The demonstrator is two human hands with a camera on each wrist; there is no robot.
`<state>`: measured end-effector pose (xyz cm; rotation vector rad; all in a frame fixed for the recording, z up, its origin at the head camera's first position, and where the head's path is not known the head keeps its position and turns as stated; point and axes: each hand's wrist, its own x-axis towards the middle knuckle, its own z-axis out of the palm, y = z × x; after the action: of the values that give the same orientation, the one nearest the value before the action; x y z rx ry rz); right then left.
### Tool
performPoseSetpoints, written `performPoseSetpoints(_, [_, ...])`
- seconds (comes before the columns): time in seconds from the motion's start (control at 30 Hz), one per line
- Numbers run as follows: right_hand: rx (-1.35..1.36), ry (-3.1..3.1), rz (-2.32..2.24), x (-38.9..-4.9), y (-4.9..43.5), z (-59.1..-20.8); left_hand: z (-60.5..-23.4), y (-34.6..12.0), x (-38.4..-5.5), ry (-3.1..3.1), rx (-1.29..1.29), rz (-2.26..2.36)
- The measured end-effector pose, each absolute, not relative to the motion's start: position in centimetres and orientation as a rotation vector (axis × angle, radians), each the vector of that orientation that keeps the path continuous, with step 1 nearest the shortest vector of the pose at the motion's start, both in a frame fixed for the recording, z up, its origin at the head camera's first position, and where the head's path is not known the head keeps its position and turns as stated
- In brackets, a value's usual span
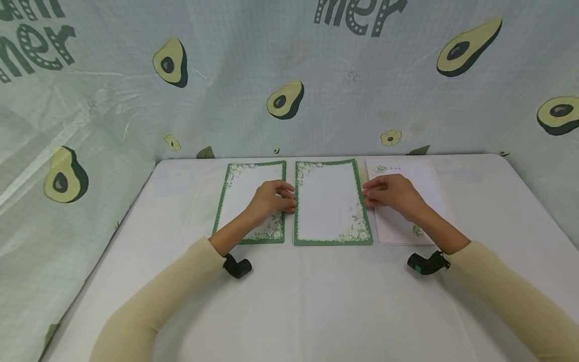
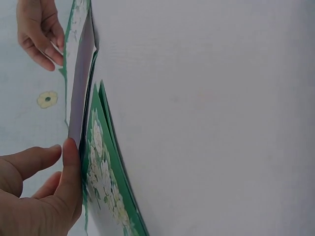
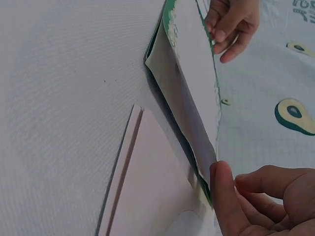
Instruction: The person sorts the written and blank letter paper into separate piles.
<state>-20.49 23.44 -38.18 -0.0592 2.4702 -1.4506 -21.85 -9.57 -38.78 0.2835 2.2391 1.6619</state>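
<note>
In the head view a middle stack of green-bordered floral paper lies between both hands. The left hand has its fingertips at the stack's left edge, above a second green-bordered stack. At the right edge is the right hand, over a pale pink paper stack. From the left wrist, one finger meets the paper's edge while the thumb stays apart. The right wrist view has a finger against the opposite edge. The top sheet bows up, leaving a gap beneath it.
A white-covered table carries the three stacks side by side near its back edge. Behind it and along the sides hangs a curtain printed with avocados. Black wrist cameras sit below each wrist.
</note>
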Motion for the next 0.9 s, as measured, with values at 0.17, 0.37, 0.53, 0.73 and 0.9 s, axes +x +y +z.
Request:
performPoseSetpoints(0.17, [-0.084,2.498,-1.491,-20.2,23.6,-38.5,-39.1,-9.4,-21.7,2.214,0.293,1.724])
performPoseSetpoints(0.37, [-0.124,2.476,-1.563,-20.1,23.6,-38.7,-39.6,-9.3,-22.0,2.193,0.215,1.750])
performPoseSetpoints(0.53, [-0.130,2.428,-1.619,-20.2,23.5,-38.8,-39.8,-9.1,-22.2,2.156,0.173,1.794])
performPoseSetpoints(0.73, [-0.134,2.424,-1.612,-20.3,23.3,-39.3,-40.2,-9.1,-22.2,2.075,0.155,1.856])
performPoseSetpoints(0.9, [-0.145,2.447,-1.582,-20.3,23.4,-39.8,-40.4,-8.9,-22.3,2.058,0.154,1.864])
